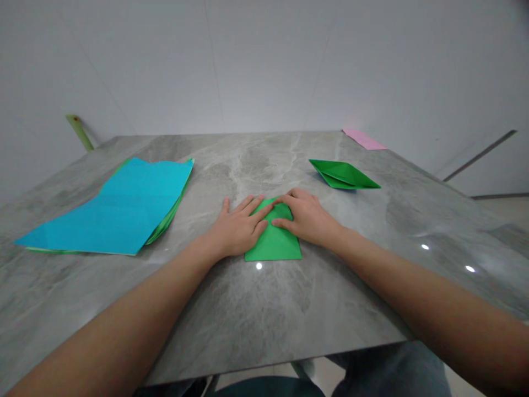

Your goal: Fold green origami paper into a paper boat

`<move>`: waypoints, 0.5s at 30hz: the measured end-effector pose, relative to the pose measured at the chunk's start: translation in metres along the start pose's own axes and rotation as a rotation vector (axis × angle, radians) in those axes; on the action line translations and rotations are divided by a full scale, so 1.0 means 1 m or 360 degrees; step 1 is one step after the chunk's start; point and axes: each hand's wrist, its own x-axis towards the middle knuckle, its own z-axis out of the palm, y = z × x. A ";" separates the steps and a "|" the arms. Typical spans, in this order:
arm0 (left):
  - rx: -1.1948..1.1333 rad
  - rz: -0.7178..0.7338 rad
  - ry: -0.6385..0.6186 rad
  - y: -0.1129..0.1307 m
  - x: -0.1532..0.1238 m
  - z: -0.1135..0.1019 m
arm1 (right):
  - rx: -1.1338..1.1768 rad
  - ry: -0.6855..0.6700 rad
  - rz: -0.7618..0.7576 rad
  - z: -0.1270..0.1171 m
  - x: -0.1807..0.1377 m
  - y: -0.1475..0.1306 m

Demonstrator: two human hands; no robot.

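Observation:
A folded piece of green paper (276, 242) lies on the grey marbled table, its straight bottom edge towards me. My left hand (239, 226) rests flat across its left side with the fingers spread. From the right, my right hand (306, 215) touches the upper part of the paper. Its fingers are bent, and a gap shows between thumb and index finger. Both index fingertips meet near the paper's top edge, and the hands hide parts of both sides. Beyond my right hand sits a pointed, folded green paper shape (343, 174).
To the left is a stack of large sheets, a blue sheet (124, 209) on top and green ones below. A pink sheet (364, 139) lies at the far right corner. The table (256, 314) meets a pale wall (264, 66) at the back; its front edge is near my legs.

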 end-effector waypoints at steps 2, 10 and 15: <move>-0.0011 -0.0033 0.0006 0.000 0.000 0.000 | -0.0008 0.0014 -0.0025 0.001 -0.003 -0.006; 0.0006 -0.0138 0.0043 -0.002 0.000 0.002 | 0.0096 0.0065 -0.0361 -0.003 -0.007 -0.023; 0.0029 -0.0129 0.0036 -0.002 0.000 0.003 | 0.0277 -0.0193 -0.0529 -0.006 -0.010 -0.029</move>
